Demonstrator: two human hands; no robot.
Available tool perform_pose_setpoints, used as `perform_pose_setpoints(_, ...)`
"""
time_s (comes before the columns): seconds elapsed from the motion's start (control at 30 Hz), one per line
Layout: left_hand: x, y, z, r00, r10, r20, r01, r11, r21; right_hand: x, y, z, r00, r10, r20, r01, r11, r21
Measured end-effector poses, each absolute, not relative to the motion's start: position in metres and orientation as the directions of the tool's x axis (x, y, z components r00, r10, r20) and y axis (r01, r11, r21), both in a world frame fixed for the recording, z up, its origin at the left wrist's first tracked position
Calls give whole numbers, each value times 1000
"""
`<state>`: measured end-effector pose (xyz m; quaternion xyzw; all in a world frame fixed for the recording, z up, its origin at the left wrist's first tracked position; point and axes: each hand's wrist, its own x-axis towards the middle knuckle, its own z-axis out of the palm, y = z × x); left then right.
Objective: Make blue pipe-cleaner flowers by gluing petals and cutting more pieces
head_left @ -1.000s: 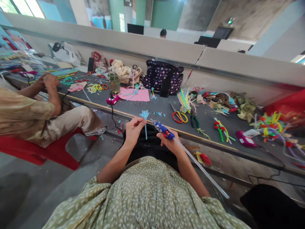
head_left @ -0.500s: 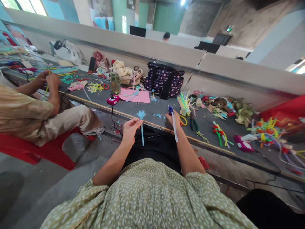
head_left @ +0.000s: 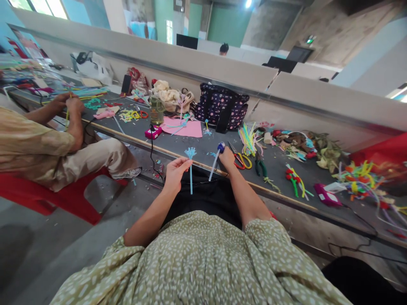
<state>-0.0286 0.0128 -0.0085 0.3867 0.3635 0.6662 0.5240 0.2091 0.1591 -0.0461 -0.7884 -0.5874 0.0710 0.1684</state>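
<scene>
Fringed light-blue flower [head_left: 190, 153] on a thin stem, pinched in the left grip [head_left: 175, 173] near the front edge of the worktop [head_left: 174, 145], blue glue gun [head_left: 221, 147] grasped in the right grip [head_left: 227, 157], scissors [head_left: 243, 161] just beside, pliers [head_left: 261, 167] farther right, dotted bag [head_left: 207, 103] behind.

1. Tabletop [head_left: 170, 146]: matt, smooth, with a wood-like edge.
2. Sheet [head_left: 192, 129]: matt paper.
3. Dotted bag [head_left: 208, 103]: soft cloth.
4. Stool [head_left: 71, 198]: smooth, slightly glossy plastic.
5. Scissors [head_left: 241, 156]: metal blades, plastic handles.
6. Translucent stick [head_left: 214, 166]: smooth, plastic-like.
7. Blouse [head_left: 203, 254]: matt, gathered cloth.
8. Carrier bag [head_left: 101, 71]: crinkled plastic.
</scene>
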Motion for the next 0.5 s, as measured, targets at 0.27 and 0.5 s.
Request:
perform_pose_setpoints(0.27, -27, 13, -9, -116, 988, 105, -445, -146, 884, 233, 157, -53, 285, 944, 168, 850, -167, -499)
perform_pose_setpoints(0.5, -25, 12, -9, -106, 991, 86, -446, -124, 886, 235, 162, -57, 289, 946, 149, 819, -164, -550)
